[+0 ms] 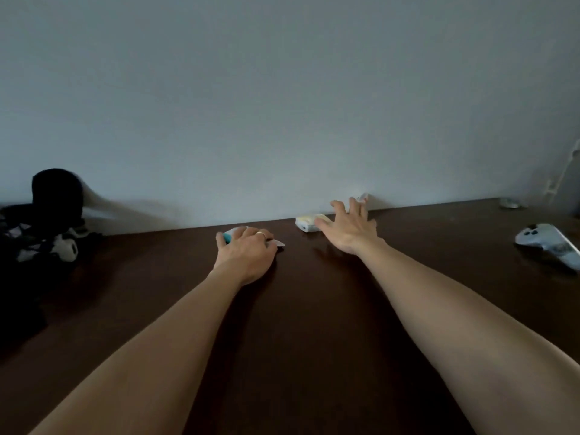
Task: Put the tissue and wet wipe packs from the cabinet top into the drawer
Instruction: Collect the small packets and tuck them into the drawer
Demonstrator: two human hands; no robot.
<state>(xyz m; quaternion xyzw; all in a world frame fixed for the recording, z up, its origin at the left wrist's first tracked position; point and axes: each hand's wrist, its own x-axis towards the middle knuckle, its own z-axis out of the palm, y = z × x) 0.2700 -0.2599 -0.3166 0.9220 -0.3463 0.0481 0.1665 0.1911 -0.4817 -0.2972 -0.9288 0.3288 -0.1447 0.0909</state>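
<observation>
On the dark brown cabinet top (298,309), my left hand (246,249) lies curled over a white and teal pack (228,235), which shows at both sides of the hand. A white and yellow pack (309,222) lies near the wall. My right hand (351,229) hovers spread just right of it, thumb at the pack's edge, fingers apart. Behind the fingers a small pale pack (363,197) peeks out by the wall. The drawer is out of sight.
A black hat (58,193) and a heap of dark clothes with a black-and-white soft toy (64,248) fill the left end. A white game controller (547,241) lies at the right, and a small shiny object (510,203) sits near the back right corner.
</observation>
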